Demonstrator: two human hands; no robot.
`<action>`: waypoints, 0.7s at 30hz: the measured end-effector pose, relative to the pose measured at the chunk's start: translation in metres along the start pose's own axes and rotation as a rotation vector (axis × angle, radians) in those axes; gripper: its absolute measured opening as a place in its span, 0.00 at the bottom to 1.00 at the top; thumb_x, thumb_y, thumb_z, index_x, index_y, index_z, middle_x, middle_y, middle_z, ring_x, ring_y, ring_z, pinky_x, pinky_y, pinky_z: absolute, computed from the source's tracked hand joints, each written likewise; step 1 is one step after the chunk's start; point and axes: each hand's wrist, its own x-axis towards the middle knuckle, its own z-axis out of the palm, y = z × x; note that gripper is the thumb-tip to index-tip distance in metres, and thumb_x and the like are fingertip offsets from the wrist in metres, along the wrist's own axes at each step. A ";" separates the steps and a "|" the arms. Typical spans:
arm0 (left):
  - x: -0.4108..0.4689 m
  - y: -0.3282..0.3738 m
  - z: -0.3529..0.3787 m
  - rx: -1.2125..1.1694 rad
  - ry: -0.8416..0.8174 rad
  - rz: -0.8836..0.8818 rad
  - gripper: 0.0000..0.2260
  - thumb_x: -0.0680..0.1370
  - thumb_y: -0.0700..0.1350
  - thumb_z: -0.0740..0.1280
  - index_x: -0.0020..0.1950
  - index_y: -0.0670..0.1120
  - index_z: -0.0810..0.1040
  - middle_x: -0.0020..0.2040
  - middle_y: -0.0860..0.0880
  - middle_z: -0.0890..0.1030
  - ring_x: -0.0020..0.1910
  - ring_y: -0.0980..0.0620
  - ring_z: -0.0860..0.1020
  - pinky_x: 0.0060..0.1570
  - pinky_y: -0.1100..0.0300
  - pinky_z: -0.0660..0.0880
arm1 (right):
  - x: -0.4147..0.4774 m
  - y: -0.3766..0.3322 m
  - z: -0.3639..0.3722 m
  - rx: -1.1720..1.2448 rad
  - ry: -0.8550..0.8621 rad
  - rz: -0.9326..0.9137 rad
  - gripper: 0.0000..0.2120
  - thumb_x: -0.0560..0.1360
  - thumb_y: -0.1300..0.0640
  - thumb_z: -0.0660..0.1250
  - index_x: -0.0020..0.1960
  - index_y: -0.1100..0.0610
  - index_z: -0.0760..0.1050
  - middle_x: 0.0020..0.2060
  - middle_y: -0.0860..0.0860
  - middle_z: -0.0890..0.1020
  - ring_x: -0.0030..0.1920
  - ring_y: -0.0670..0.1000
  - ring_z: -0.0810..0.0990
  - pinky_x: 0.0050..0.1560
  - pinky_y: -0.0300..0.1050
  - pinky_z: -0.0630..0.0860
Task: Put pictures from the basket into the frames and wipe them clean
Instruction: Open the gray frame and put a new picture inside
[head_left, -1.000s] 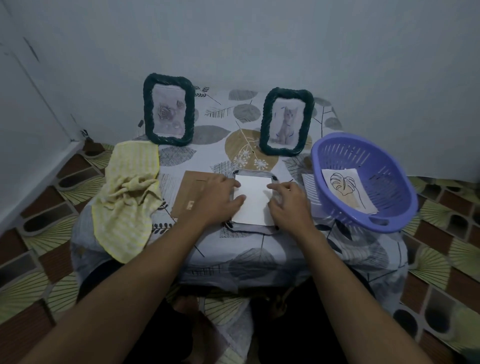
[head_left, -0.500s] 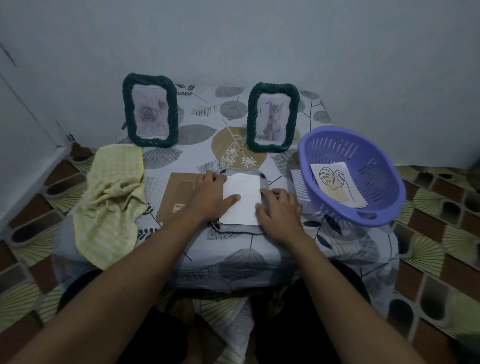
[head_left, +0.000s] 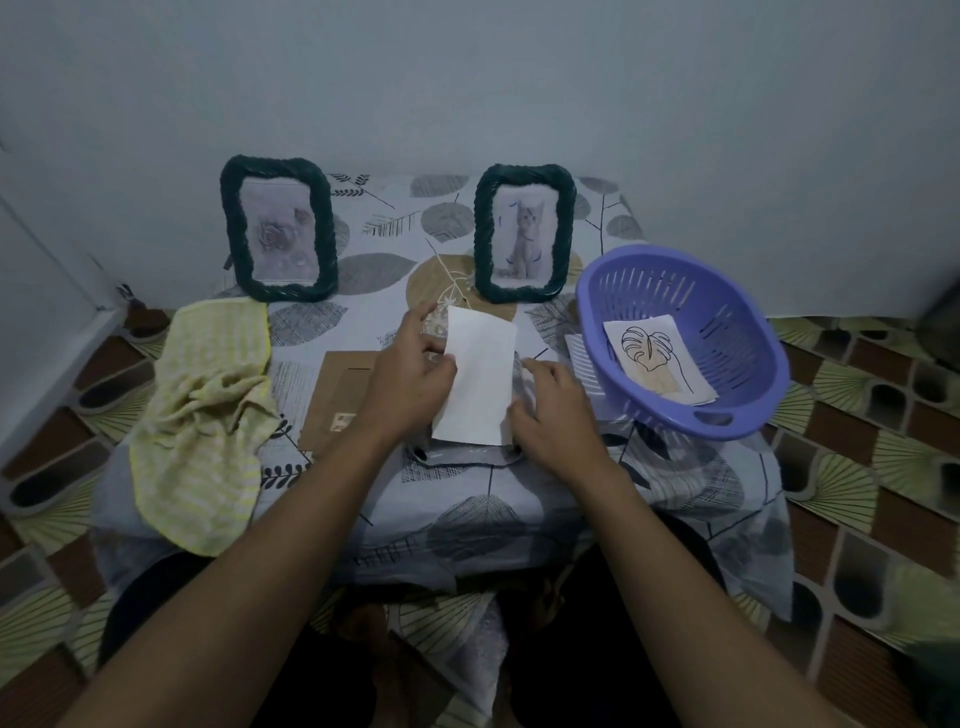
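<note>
Hands meet at the middle of the counter (head_left: 467, 519). The left hand (head_left: 410, 374) pinches the left edge of a white picture (head_left: 478, 384), blank side up, tilted above a flat-lying frame (head_left: 467, 457). The right hand (head_left: 550, 410) curls at the sheet's lower right edge; whether it grips anything I cannot tell. A leaf picture (head_left: 654, 364) lies in the purple basket (head_left: 623, 291) at right, and a yellow cloth (head_left: 202, 415) at left.

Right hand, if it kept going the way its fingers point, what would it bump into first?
The white paper sheet that the left hand holds. The right hand points its fingers at the sheet's right edge and looks almost touching it, though depth is unclear.
</note>
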 end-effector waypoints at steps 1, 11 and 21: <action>0.001 0.003 -0.001 -0.006 0.007 0.001 0.27 0.79 0.40 0.64 0.76 0.53 0.63 0.51 0.53 0.81 0.40 0.56 0.77 0.47 0.57 0.75 | -0.001 -0.001 -0.005 -0.002 0.036 -0.039 0.23 0.78 0.59 0.62 0.72 0.59 0.69 0.66 0.57 0.73 0.66 0.57 0.71 0.67 0.51 0.68; 0.022 0.024 0.018 -0.331 0.047 -0.181 0.21 0.78 0.37 0.64 0.69 0.53 0.71 0.45 0.54 0.82 0.48 0.52 0.82 0.52 0.50 0.81 | -0.004 0.003 -0.067 -0.273 0.307 -0.008 0.19 0.73 0.58 0.63 0.63 0.55 0.77 0.59 0.53 0.79 0.61 0.58 0.72 0.58 0.53 0.66; 0.035 0.031 0.068 -0.576 -0.026 -0.388 0.18 0.78 0.32 0.61 0.65 0.45 0.74 0.52 0.45 0.82 0.45 0.48 0.81 0.36 0.56 0.80 | -0.001 0.021 -0.091 -0.136 0.003 0.188 0.17 0.77 0.53 0.62 0.65 0.53 0.75 0.56 0.54 0.82 0.53 0.59 0.79 0.54 0.56 0.78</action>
